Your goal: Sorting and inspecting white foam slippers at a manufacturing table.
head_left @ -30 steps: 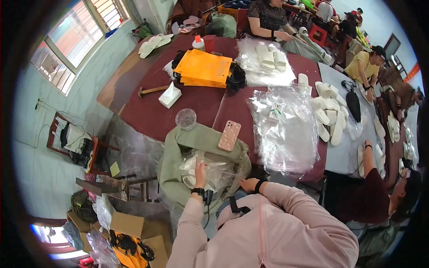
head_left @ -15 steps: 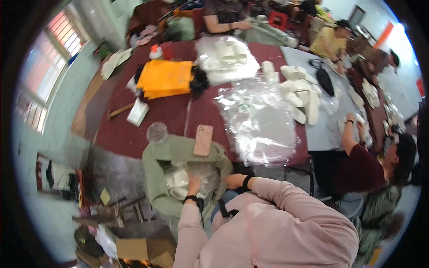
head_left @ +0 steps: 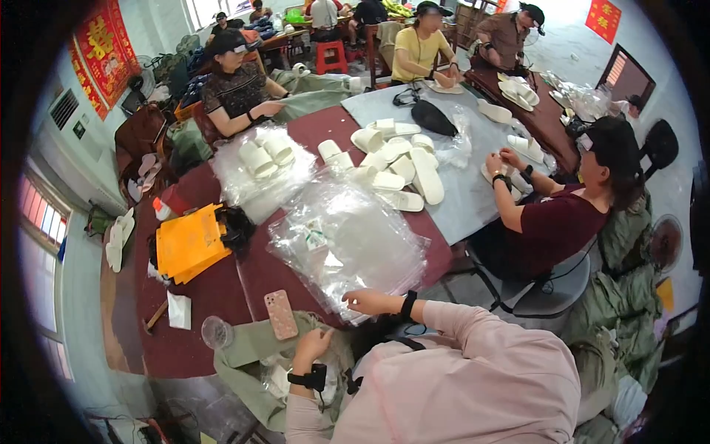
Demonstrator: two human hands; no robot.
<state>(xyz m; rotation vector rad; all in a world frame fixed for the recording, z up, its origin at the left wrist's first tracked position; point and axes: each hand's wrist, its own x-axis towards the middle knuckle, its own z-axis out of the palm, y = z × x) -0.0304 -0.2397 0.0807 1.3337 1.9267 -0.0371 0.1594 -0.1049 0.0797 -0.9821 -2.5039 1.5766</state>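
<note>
My right hand [head_left: 371,301] is at the near edge of a stack of clear plastic bags [head_left: 355,229], its fingers stretched loosely toward the left. My left hand [head_left: 313,346] hovers over the mouth of a green woven sack [head_left: 240,355], fingers loosely bent and nothing visible in them. Inside the sack lies something white in clear plastic [head_left: 277,376], partly hidden by my left wrist. A pink phone [head_left: 281,314] rests on the table edge just beyond my left hand. Past the bags is a heap of white slippers [head_left: 399,166].
On the dark red table [head_left: 200,333] are orange bags [head_left: 191,244], a hammer [head_left: 156,317], a white box [head_left: 179,311] and a clear round tub [head_left: 216,333]. More slippers [head_left: 266,154] lie on plastic. A co-worker in dark red [head_left: 555,214] sits at the right; others sit beyond.
My view has swung up and to the right. My left hand has come up out of the sack. My right hand has moved from beside the sack to the plastic bags.
</note>
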